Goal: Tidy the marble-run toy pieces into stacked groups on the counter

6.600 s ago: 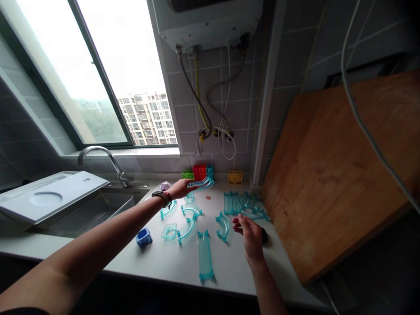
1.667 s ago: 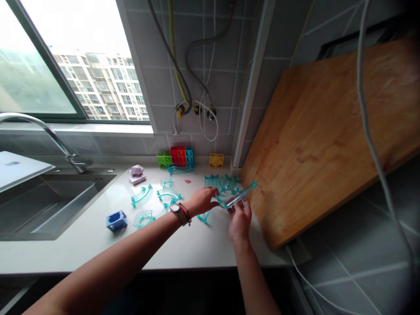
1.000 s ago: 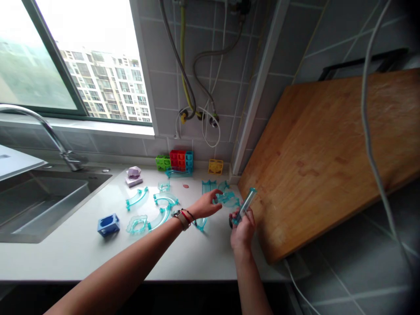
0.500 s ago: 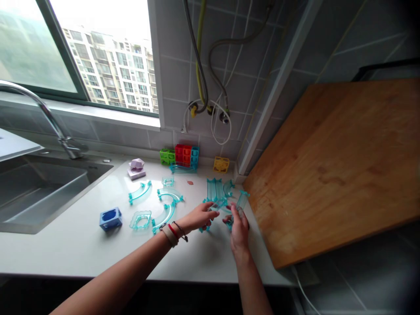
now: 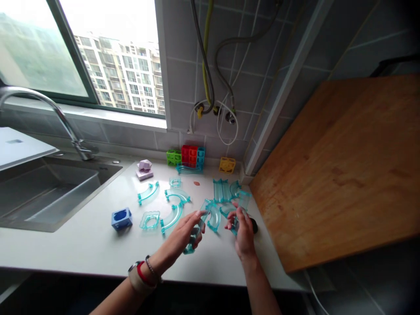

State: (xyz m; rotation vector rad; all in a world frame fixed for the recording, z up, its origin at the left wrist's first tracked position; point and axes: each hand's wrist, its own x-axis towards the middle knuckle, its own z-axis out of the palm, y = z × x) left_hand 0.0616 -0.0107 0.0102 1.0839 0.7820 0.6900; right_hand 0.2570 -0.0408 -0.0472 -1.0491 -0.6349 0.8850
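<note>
My left hand (image 5: 187, 232) is closed around a translucent teal track piece (image 5: 204, 210), held tilted just above the counter. Part of that piece is covered by my fingers. My right hand (image 5: 243, 232), thumb and fingers curled, grips another teal track piece (image 5: 234, 229), mostly hidden by the hand. Behind the right fingertips stands a straight teal piece (image 5: 244, 199); whether it joins the held one I cannot tell. Between the hands a curved track piece (image 5: 214, 218) lies on the counter. Farther back are flat straight tracks (image 5: 222, 190).
Several curved teal tracks (image 5: 173, 218) and a square teal frame (image 5: 150, 221) lie left of my hands. A blue block (image 5: 121, 218) is near the sink (image 5: 46, 225). Coloured blocks (image 5: 189, 156) and a yellow block (image 5: 227, 165) line the wall. A wooden board (image 5: 344, 175) leans at right.
My left hand has drawn back toward me and left with its track piece, away from the right hand. A curved track on the counter now shows between them. The view has shifted slightly.
</note>
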